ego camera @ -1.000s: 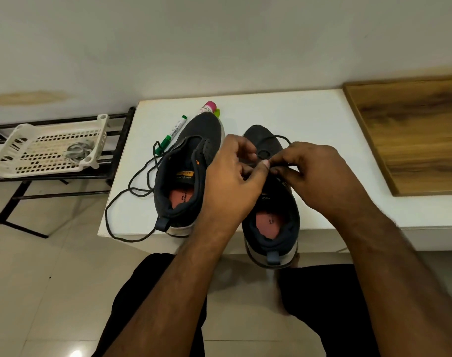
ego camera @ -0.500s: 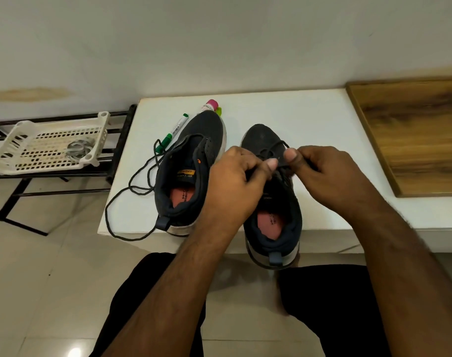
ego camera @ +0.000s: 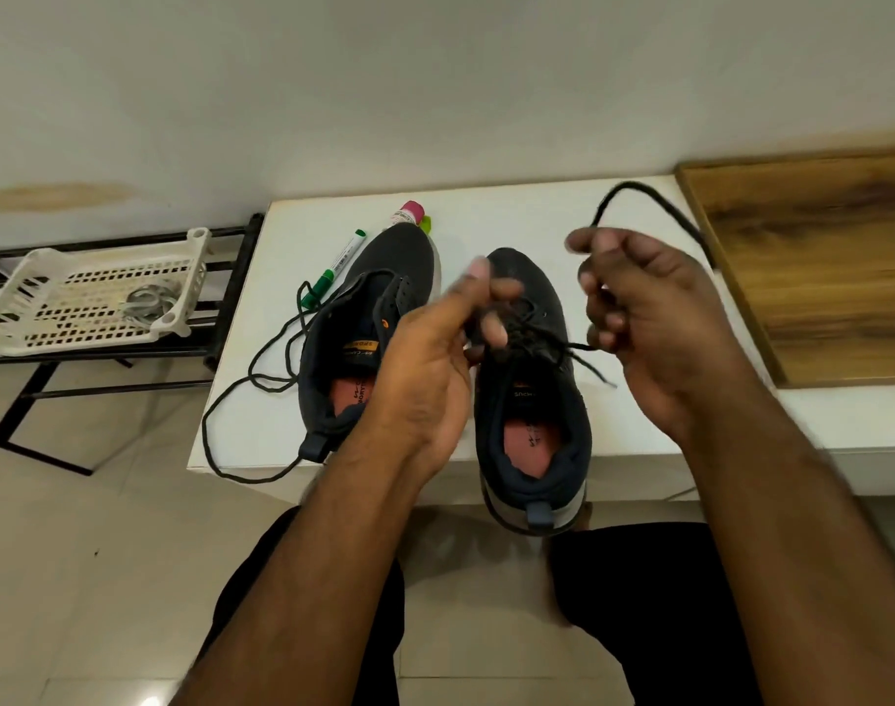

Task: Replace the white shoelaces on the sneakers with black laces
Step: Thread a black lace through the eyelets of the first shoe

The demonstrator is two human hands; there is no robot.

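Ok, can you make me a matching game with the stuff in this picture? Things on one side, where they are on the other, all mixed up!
Things:
1. green marker
2. white basket
3. wooden board
4. loose black lace

Places:
A. on the black rack, left of the table
B. on the table at the far right
C. beside the toe of the left sneaker
D. trailing off the table's left front corner

Pairs: 1-C, 2-A, 3-B, 4-D
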